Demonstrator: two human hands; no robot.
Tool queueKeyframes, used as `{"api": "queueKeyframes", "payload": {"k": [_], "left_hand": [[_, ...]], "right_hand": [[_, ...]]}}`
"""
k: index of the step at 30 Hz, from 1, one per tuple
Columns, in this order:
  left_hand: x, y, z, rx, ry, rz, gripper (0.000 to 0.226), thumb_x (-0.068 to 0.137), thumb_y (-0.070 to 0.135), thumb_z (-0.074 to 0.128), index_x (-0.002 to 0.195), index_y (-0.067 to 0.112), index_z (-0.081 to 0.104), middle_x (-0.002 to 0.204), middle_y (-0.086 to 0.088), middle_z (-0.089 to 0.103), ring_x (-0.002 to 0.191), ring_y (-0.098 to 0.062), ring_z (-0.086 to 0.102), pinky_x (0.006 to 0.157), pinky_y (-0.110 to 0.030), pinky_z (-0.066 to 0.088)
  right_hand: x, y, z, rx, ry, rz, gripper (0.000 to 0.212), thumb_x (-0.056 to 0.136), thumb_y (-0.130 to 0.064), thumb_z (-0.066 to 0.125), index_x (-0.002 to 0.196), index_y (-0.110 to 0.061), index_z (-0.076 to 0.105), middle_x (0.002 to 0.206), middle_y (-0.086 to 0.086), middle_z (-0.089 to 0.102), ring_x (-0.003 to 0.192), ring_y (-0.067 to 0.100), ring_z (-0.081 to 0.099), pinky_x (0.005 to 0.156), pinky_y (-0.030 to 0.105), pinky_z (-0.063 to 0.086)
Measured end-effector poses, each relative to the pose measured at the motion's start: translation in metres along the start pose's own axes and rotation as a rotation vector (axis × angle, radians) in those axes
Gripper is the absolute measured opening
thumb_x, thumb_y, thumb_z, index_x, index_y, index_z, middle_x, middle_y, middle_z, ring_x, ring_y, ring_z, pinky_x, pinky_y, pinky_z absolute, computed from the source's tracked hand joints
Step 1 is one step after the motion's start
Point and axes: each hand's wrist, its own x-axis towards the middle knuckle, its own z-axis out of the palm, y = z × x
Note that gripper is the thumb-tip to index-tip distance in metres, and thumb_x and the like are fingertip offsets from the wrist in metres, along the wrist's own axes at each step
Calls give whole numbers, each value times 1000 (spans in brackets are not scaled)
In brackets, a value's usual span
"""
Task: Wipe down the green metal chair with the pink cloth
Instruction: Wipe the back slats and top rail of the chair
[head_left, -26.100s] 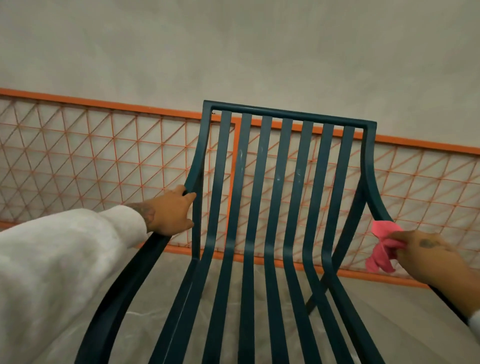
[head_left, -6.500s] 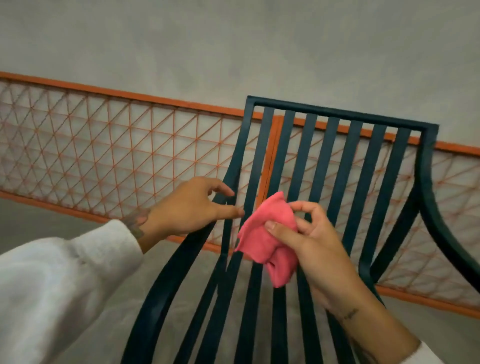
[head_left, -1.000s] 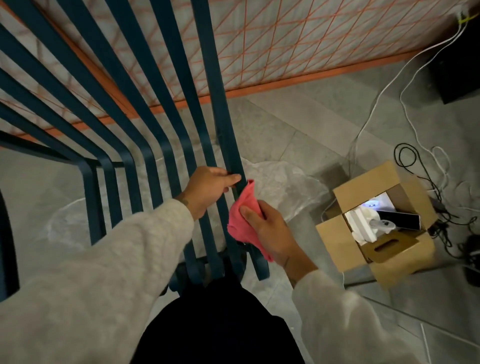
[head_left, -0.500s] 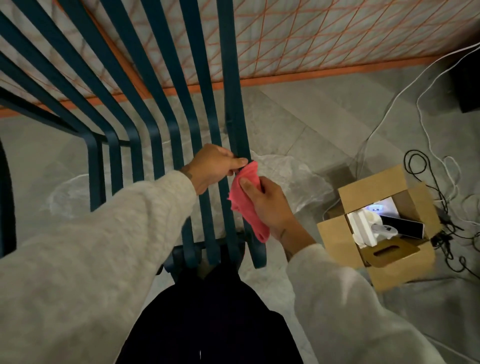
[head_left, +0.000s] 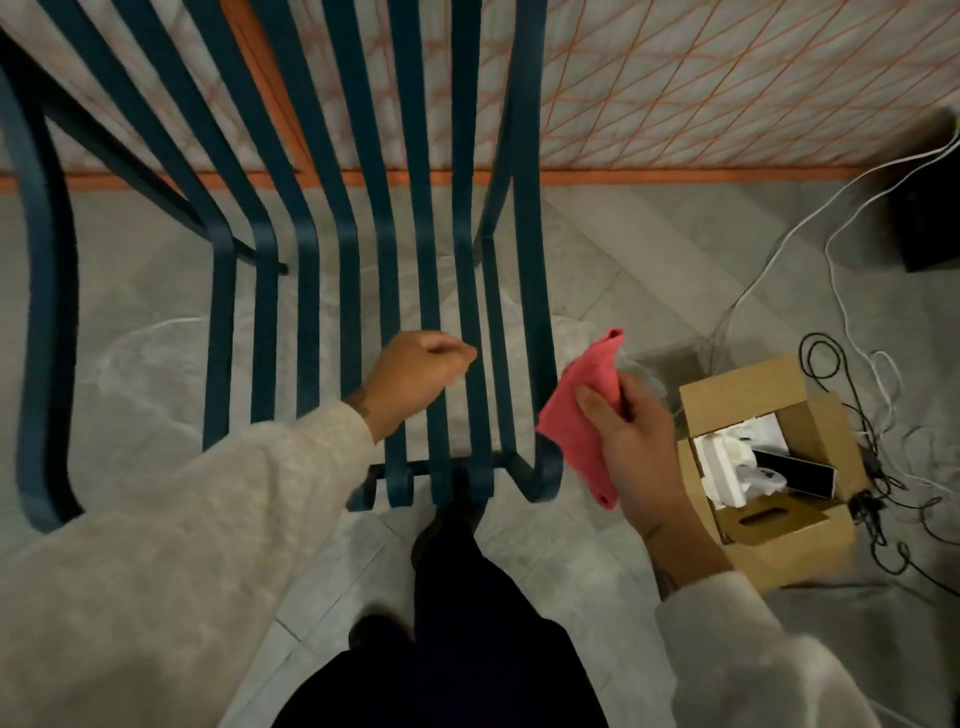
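The green metal chair could slide under pressure: the left hand curls over its seat slats, grip unclear. The pink cloth, pinched in the right hand, hangs just off the front corner and may skip slat edges.

The green metal chair runs off the top edge, so the top of its back is out of frame, and its left armrest is smeared by blur. The left sleeve covers the front ends of the left seat slats. Whether the curled fingers of the left hand grip a slat cannot be told. The fingers of the right hand are hidden behind the pink cloth; only the thumb shows. The contents of the cardboard box are too small to name. A black box and the cables are cut off by the right edge.
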Motion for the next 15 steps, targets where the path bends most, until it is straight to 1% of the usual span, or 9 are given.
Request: {"api": "queueKeyframes", "payload": {"k": [1, 3, 4, 5, 7, 9, 11, 13, 15], "left_hand": [[-12, -5, -5, -26, -6, 1, 16, 90, 28, 67, 104, 22, 72, 102, 6, 72, 98, -12, 67, 87, -24, 54], [-46, -19, -15, -75, -20, 11, 16, 91, 27, 66, 106, 23, 71, 101, 10, 71, 93, -5, 66, 71, -9, 50], [-65, -24, -19, -96, -36, 5, 16, 92, 28, 65, 107, 25, 70, 102, 11, 70, 91, -3, 66, 67, -7, 49], [-81, -30, -20, -127, -56, -7, 17, 91, 31, 65, 107, 28, 70, 103, 11, 71, 93, -3, 66, 70, -10, 51], [-123, -49, -28, -211, -106, -29, 22, 90, 36, 66, 111, 32, 69, 108, 11, 72, 99, -8, 68, 87, -25, 52], [-159, -64, -31, -315, -198, -31, 31, 90, 35, 65, 121, 33, 65, 114, 10, 71, 104, -9, 68, 95, -35, 50], [-193, -76, -34, -416, -240, -17, 38, 90, 33, 65, 127, 31, 60, 118, 8, 70, 109, -11, 67, 97, -39, 48], [-229, -86, -43, -479, -189, -1, 35, 90, 32, 66, 124, 29, 62, 116, 6, 71, 108, -13, 67, 96, -41, 48], [-255, -93, -54, -505, -68, 21, 25, 90, 29, 67, 115, 22, 67, 110, 3, 73, 104, -15, 69, 95, -43, 51]], "right_hand": [[-6, -8, 0, 95, 10, -9, 14, 96, -28, 62, 108, -36, 64, 104, -9, 67, 98, 19, 65, 78, 33, 56], [-25, -24, 9, 265, -40, -23, 22, 95, -19, 63, 115, -27, 68, 111, -3, 70, 100, 21, 67, 76, 34, 57], [-34, -30, 15, 328, -84, -20, 24, 94, -16, 62, 117, -22, 68, 116, 1, 69, 105, 25, 66, 81, 37, 57], [-42, -34, 22, 377, -130, -4, 27, 93, -15, 61, 119, -19, 68, 122, 5, 68, 111, 29, 64, 88, 41, 56], [-71, -40, 45, 438, -218, 40, 34, 92, -17, 59, 126, -17, 65, 130, 11, 64, 119, 35, 60, 98, 48, 52], [-98, -39, 66, 494, -266, 97, 40, 91, -22, 59, 130, -17, 63, 131, 12, 64, 120, 36, 60, 98, 50, 52], [-127, -36, 87, 538, -308, 168, 43, 92, -31, 58, 133, -16, 61, 131, 13, 65, 120, 37, 61, 97, 51, 53], [-159, -34, 106, 550, -352, 215, 48, 95, -43, 54, 132, -13, 61, 128, 14, 67, 116, 36, 64, 96, 51, 54], [-183, -35, 122, 522, -357, 249, 55, 94, -51, 57, 131, -12, 62, 127, 15, 67, 116, 36, 65, 99, 54, 52]]}}
